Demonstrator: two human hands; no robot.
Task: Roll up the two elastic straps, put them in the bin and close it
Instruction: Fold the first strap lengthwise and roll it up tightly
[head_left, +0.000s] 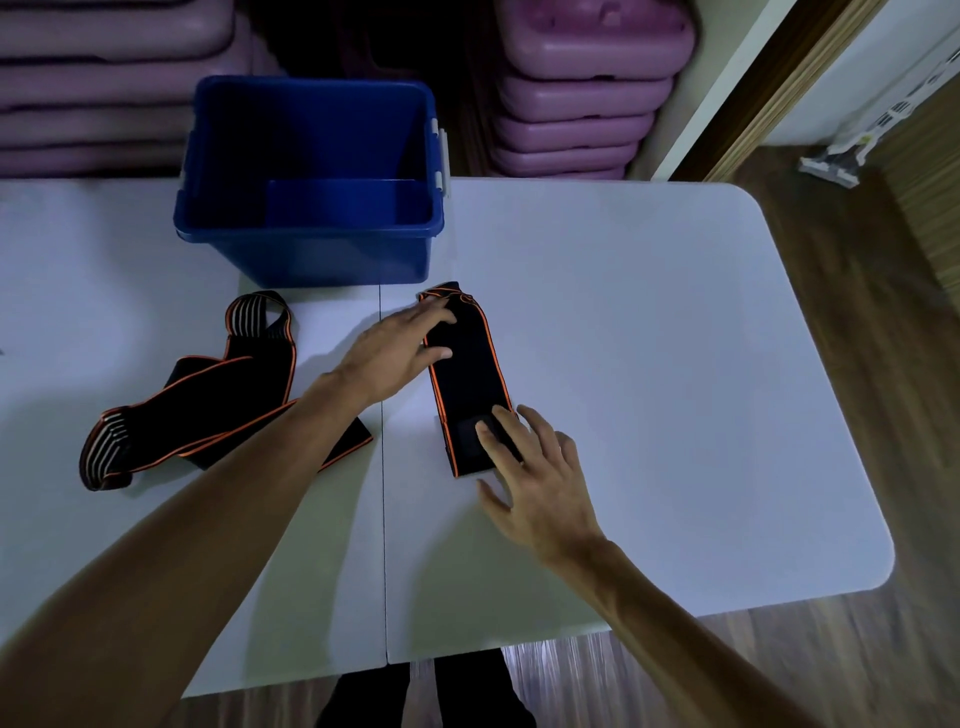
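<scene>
Two black elastic straps with orange edging lie on the white table (649, 364). One strap (470, 379) is laid out flat and folded, just right of the table's centre seam. My left hand (400, 351) rests flat on its far end, fingers spread. My right hand (535, 473) presses its fingertips on the near end, at a dark patch. The other strap (208, 395) lies loose and twisted to the left, partly under my left forearm. An open blue bin (311, 228) stands behind both straps, with no lid in view.
Stacks of purple plastic step platforms (582, 93) stand behind the table on both sides. The table's right edge is rounded, with wooden floor (857, 312) beyond it. A white floor tool (852, 156) lies at the upper right.
</scene>
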